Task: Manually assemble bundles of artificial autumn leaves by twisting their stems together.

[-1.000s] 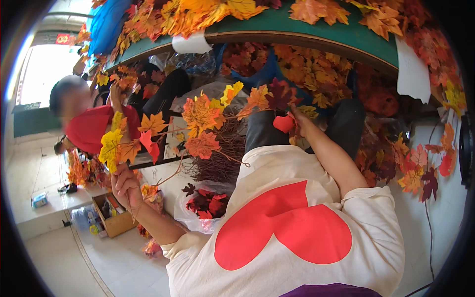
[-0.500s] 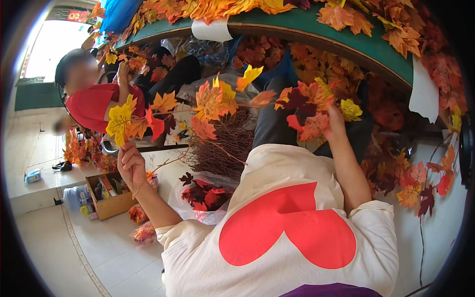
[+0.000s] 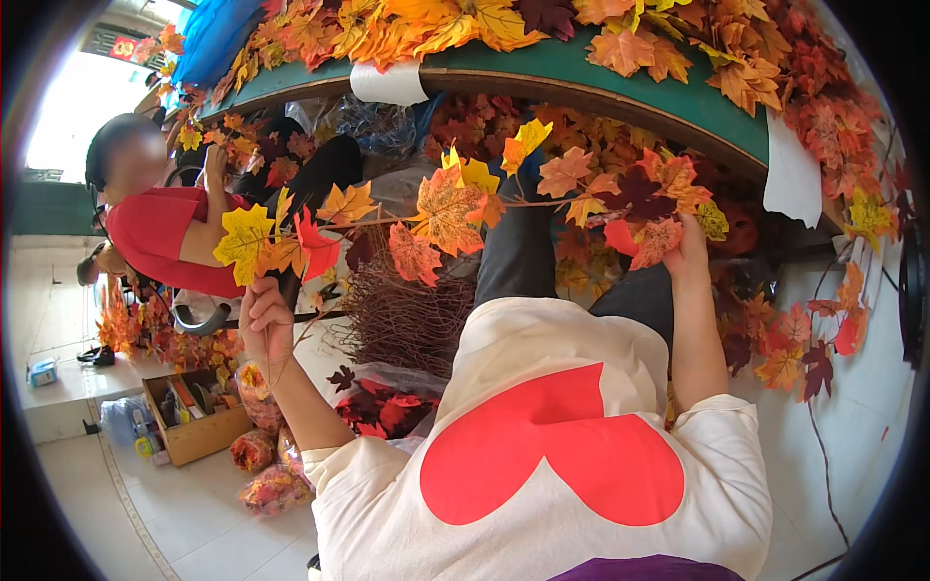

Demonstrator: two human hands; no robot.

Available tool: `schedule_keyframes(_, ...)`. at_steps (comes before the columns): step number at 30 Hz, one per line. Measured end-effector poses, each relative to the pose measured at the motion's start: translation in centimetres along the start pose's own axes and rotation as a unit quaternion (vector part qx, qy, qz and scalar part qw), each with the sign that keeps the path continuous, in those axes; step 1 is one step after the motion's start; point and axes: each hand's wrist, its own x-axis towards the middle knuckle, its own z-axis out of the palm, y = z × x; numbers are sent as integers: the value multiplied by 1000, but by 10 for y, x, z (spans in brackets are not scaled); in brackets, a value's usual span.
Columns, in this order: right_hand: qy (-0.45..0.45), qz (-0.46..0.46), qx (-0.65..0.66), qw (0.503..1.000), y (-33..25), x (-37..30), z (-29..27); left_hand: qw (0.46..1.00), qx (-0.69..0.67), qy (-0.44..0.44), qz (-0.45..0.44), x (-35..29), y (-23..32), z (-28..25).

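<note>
An artificial maple leaf garland (image 3: 448, 211) in yellow, orange, red and dark purple stretches across in front of me on a thin brown stem. At its left end my left hand (image 3: 266, 318) is closed, fingers pinched just under a yellow leaf (image 3: 244, 240). My right hand (image 3: 687, 254) grips the other end, beside an orange leaf (image 3: 659, 242) and a dark purple one; the leaves partly hide its fingers. Below the garland lies a bundle of brown stems (image 3: 397, 320). A plastic bag of dark red leaves (image 3: 387, 405) sits nearer me.
A green table (image 3: 542, 64) heaped with orange leaves curves across the far side. At left, a person in red (image 3: 160, 232) handles leaves. A wooden box (image 3: 199, 436) and bagged leaves (image 3: 274, 489) stand on the floor. Another leaf garland (image 3: 804, 353) hangs at right.
The garland is now drawn out straighter between my hands, its middle leaves spread apart. My right hand has moved slightly right and down. The whole view has shifted a little.
</note>
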Motion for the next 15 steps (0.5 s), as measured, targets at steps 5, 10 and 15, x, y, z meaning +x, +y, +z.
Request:
schedule_keyframes(5,-37,59,75,995,-16,-16,12,1000,-11,10,-12,4,-2,-7)
schedule_keyframes(10,-100,103,95,985,-18,-9,-3,999,-18,28,-13,4,-1,-15)
schedule_keyframes(15,-20,90,86,992,-23,-5,1,996,74,51,-2,7,11,-36)
